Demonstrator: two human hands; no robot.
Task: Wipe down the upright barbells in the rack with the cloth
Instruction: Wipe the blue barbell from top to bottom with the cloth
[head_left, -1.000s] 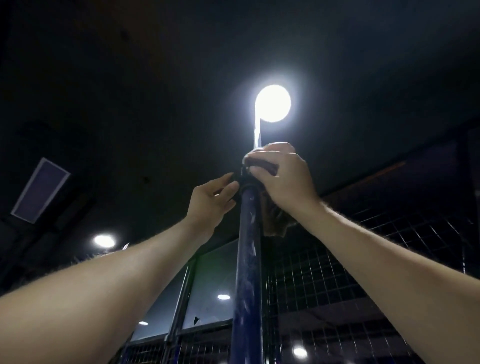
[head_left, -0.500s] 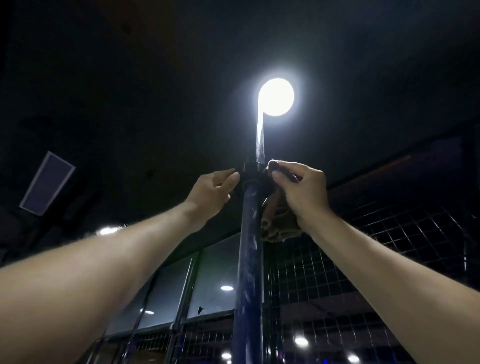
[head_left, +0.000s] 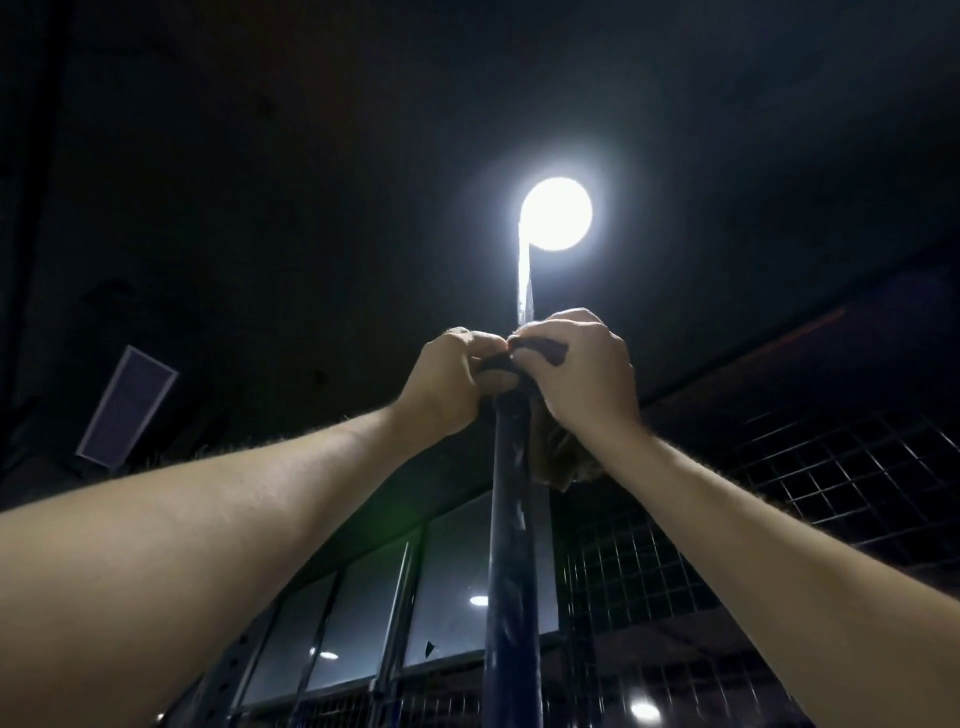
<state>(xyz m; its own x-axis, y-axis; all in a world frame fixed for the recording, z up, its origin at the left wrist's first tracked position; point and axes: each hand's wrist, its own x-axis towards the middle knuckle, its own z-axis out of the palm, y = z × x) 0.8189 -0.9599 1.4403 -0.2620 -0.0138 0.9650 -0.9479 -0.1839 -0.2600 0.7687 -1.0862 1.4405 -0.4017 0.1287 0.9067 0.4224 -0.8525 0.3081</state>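
Head view: both hands, left (head_left: 447, 382) and right (head_left: 584, 374), grip the barbell (head_left: 511, 545), seemingly pinching the cloth (head_left: 563, 462).

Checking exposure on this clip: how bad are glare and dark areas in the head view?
Head view: ceiling lamp is blown out, its glare washing out the thin upper barbell; ceiling nearly black; both hands and forearms well lit; cloth dim, its texture hard to read; wide-angle stretch enlarges the forearms at the frame edges.
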